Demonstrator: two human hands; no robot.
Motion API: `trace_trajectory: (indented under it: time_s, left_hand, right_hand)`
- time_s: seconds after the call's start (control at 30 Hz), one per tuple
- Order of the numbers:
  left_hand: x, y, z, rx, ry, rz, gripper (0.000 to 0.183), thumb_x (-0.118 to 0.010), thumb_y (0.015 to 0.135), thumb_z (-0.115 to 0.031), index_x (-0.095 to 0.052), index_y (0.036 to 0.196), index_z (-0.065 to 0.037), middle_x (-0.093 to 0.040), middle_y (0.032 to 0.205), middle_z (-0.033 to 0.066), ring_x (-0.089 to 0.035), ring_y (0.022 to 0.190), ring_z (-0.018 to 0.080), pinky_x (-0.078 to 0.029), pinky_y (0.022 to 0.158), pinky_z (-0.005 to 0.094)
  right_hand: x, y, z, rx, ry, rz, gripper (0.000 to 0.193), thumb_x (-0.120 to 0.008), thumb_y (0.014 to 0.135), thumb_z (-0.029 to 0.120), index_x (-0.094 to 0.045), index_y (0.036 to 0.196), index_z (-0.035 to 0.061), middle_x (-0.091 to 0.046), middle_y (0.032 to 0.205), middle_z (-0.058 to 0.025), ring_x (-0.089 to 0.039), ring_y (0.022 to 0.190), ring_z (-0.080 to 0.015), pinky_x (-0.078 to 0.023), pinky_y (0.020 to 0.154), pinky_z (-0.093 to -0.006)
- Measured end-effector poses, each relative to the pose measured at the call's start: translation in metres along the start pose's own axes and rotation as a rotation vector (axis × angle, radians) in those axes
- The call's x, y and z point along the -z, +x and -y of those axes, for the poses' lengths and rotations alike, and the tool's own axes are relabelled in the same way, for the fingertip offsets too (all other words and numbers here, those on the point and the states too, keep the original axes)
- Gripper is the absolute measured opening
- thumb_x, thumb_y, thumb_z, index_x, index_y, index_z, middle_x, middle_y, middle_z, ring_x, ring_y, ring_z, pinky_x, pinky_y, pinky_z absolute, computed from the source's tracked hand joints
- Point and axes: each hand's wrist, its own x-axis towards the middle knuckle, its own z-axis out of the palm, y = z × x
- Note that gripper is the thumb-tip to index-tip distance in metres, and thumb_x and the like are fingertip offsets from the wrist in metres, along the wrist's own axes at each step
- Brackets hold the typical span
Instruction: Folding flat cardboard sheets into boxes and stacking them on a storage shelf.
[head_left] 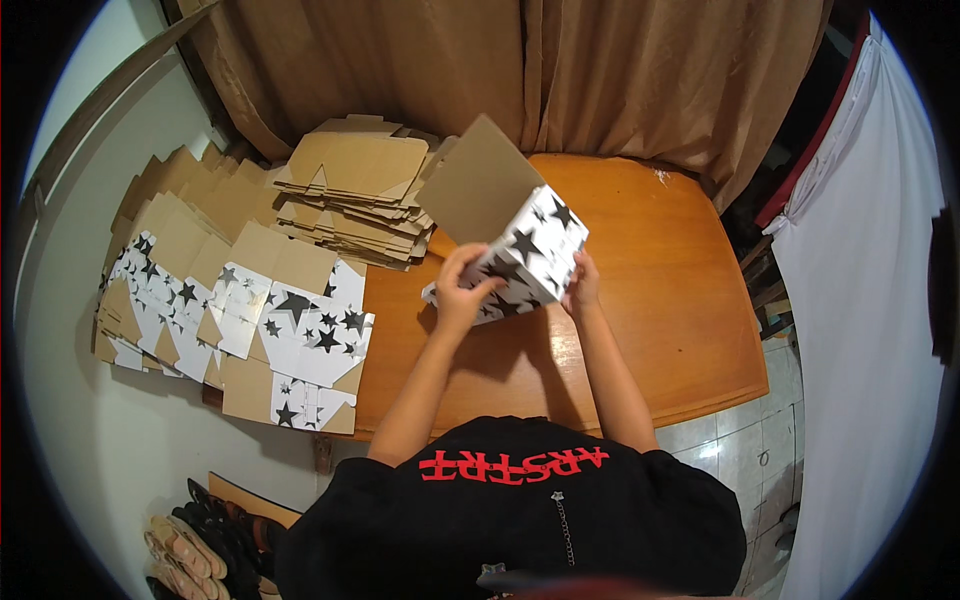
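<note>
here's the wooden table (660,290), flat cardboard (350,165) heaped at its left end, likely for easy reach; over the table's middle the star-print box (545,235) tilts, flap (480,180) open, left hand (463,288) and right hand (583,284) fingers grasping opposite sides, probably to steady it.

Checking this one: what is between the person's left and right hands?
The head view shows a white, star-patterned cardboard box between the left hand and right hand, its brown flap open.
</note>
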Motion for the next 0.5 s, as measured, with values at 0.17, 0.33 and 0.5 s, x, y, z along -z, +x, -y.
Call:
trace_trajectory:
  time_s: [0.17,0.33,0.5]
  left_hand:
    - [-0.027,-0.039,-0.011,-0.112,0.166,0.27,0.029,-0.07,0.066,-0.001,-0.064,0.095,-0.004,-0.062,0.097,0.0073,-0.058,0.09,0.0237,-0.046,0.079,0.0328]
    - [-0.051,-0.065,0.014,-0.2,0.201,0.51,0.017,-0.065,0.071,-0.002,-0.065,0.088,-0.005,-0.063,0.094,0.0069,-0.058,0.089,0.0272,-0.047,0.077,0.0351]
    - [-0.032,-0.074,0.025,-0.294,0.348,0.439,0.02,-0.066,0.07,-0.005,-0.065,0.089,-0.007,-0.061,0.102,0.0068,-0.052,0.105,0.0283,-0.04,0.09,0.0406]
  right_hand:
    - [0.053,-0.03,0.001,0.004,-0.258,-0.224,0.044,-0.041,0.089,0.017,-0.039,0.129,0.0002,-0.057,0.112,-0.0103,-0.058,0.099,-0.0188,-0.049,0.083,-0.0328]
    - [0.105,-0.062,-0.007,-0.208,-0.543,-0.556,0.034,-0.046,0.091,0.014,-0.048,0.121,-0.0027,-0.061,0.097,-0.0085,-0.059,0.075,-0.0116,-0.049,0.062,-0.0247]
    - [0.096,-0.067,0.003,-0.196,-0.6,-0.595,0.035,-0.05,0.091,0.022,-0.052,0.116,-0.0014,-0.057,0.084,-0.0028,-0.05,0.063,-0.0071,-0.042,0.055,-0.0185]
